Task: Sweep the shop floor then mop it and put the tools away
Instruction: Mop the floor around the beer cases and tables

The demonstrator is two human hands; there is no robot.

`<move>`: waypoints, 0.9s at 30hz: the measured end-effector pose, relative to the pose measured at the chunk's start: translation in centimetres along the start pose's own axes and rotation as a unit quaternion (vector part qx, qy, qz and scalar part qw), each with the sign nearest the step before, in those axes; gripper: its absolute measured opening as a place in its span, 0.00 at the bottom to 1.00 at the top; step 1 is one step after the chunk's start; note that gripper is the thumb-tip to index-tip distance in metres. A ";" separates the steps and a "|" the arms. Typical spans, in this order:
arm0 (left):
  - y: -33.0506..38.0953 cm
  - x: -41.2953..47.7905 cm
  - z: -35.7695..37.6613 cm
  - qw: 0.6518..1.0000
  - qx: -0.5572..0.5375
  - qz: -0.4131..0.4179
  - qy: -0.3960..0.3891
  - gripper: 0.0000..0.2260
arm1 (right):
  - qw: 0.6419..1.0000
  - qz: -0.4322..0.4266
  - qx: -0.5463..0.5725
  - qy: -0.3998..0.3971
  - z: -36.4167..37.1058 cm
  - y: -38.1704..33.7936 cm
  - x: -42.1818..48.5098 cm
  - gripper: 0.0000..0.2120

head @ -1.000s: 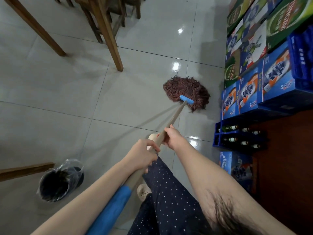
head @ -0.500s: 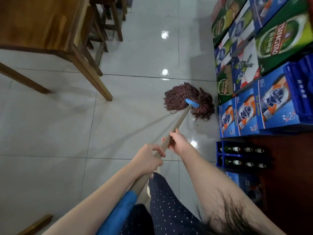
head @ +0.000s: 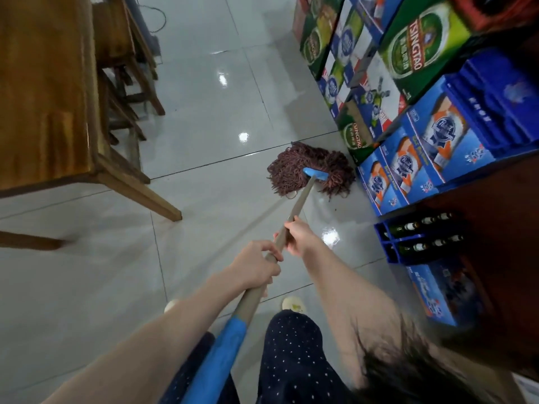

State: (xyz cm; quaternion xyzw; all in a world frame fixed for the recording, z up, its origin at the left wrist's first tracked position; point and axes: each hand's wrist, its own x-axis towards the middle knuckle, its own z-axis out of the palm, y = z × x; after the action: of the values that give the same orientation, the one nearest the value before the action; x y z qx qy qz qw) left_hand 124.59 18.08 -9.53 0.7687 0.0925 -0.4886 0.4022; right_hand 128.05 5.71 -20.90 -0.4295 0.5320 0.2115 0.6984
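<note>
While tight in hands, L [head: 256, 269] & R [head: 297, 237], mop [head: 303, 196] shaft diagonal, head up-right by beer cartons [head: 408, 164].

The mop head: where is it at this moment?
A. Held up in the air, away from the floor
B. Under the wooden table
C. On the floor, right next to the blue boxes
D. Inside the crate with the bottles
C: the mop head lies spread out on the floor, with its right edge close to the blue boxes and well apart from the wooden table.

glossy tiled floor [head: 204, 228]; mop head [head: 294, 170], beer cartons [head: 408, 170]
</note>
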 end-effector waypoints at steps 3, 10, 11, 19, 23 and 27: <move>-3.0 -1.1 -3.2 0.998 0.050 0.022 -0.036 0.09 | 0.999 -0.017 0.044 0.010 2.6 3.1 -0.7 0.21; -8.4 -4.8 -13.5 0.984 0.149 0.059 -0.076 0.09 | 0.986 -0.040 0.158 0.034 11.8 9.4 -5.6 0.14; -9.0 -5.4 -14.1 0.982 0.158 0.052 -0.090 0.09 | 0.985 -0.038 0.165 0.043 12.3 10.2 -6.2 0.15; -10.3 -8.1 -12.2 0.974 0.160 0.035 -0.157 0.08 | 0.978 -0.034 0.180 0.099 10.1 14.5 -8.1 0.13; -10.1 -7.6 -12.8 0.973 0.175 0.042 -0.145 0.08 | 0.976 -0.026 0.204 0.067 9.7 14.5 -7.1 0.14; -11.4 -7.4 -15.0 0.974 0.179 0.039 -0.133 0.07 | 0.976 0.001 0.216 0.021 11.0 15.4 -5.2 0.24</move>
State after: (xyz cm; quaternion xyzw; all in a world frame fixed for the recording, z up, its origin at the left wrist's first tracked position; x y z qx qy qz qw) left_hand 124.90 38.04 -6.43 0.7593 -0.0812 -0.5792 0.2852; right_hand 120.89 23.99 -21.11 -0.2722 0.5801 0.0826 0.7633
